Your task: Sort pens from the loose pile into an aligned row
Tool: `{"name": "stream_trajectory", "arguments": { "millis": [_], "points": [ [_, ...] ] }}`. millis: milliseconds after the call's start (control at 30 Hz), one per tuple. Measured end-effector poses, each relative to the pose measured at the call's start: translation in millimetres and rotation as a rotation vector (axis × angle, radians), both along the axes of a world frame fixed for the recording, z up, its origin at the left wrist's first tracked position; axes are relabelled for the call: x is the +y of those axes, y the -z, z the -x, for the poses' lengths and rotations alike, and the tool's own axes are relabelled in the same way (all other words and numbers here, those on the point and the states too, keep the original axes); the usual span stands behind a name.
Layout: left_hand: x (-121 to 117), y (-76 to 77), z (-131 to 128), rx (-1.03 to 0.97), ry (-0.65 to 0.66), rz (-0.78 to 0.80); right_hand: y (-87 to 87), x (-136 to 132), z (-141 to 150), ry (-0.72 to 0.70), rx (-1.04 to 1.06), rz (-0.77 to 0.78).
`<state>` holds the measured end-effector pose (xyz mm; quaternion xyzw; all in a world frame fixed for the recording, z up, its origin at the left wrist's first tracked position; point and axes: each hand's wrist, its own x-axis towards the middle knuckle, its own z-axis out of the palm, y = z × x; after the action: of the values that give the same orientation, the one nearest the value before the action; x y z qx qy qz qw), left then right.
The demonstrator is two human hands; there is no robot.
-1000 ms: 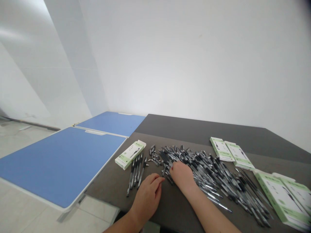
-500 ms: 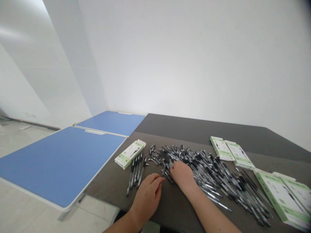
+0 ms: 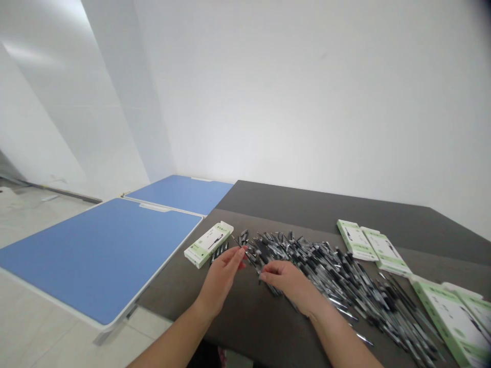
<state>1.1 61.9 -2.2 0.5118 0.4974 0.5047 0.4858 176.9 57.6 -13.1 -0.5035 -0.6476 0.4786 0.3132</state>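
My left hand [image 3: 221, 275] pinches a slim pen [image 3: 251, 259] near its front part, and the thin tip points up to the left. At the lower end of that pen, the thumb and fingers of my right hand [image 3: 286, 282] are closed on it. Just beyond both hands spreads a heap of loose pens [image 3: 326, 266], black and clear. Small dark caps [image 3: 243, 236] lie at its left edge. Behind my left hand a few pens [image 3: 219, 251] lie side by side, mostly covered by the hand.
A green and white pen box [image 3: 209, 244] lies at the left of the dark table [image 3: 299, 204]. Two more boxes [image 3: 356, 240] are at the back right, with further boxes [image 3: 450, 317] at the right edge. Blue-topped tables [image 3: 103, 250] stand on the left.
My right hand has drawn back from the heap with a pen. My left hand has moved up and forward and now grips that pen too. The view has shifted slightly.
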Motion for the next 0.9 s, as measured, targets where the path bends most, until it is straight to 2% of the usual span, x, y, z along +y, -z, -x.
{"name": "stream_trajectory", "arguments": {
  "millis": [100,200,300,367,567,900],
  "points": [
    [5.2,-1.3,3.6,-0.087,0.029,0.028,0.4,-3.2,2.5,-0.005,0.038,0.003],
    [9.7,-5.3,12.2,-0.248,-0.092,0.014,-0.2,-3.9,3.4,0.014,0.053,-0.084],
    [13.4,-14.4,23.7,-0.422,-0.238,-0.065,-0.4,-3.5,5.1,0.015,-0.032,-0.209],
    [14.4,-20.1,29.5,-0.483,-0.275,-0.102,0.3,-3.3,7.2,0.001,-0.102,-0.273],
    [11.3,-21.0,30.4,-0.423,-0.269,-0.109,4.6,-3.4,12.1,-0.021,-0.219,-0.345],
    [7.5,-16.6,26.3,-0.293,-0.268,-0.082,4.9,-2.1,10.8,0.01,-0.224,-0.34]
  ]
}}
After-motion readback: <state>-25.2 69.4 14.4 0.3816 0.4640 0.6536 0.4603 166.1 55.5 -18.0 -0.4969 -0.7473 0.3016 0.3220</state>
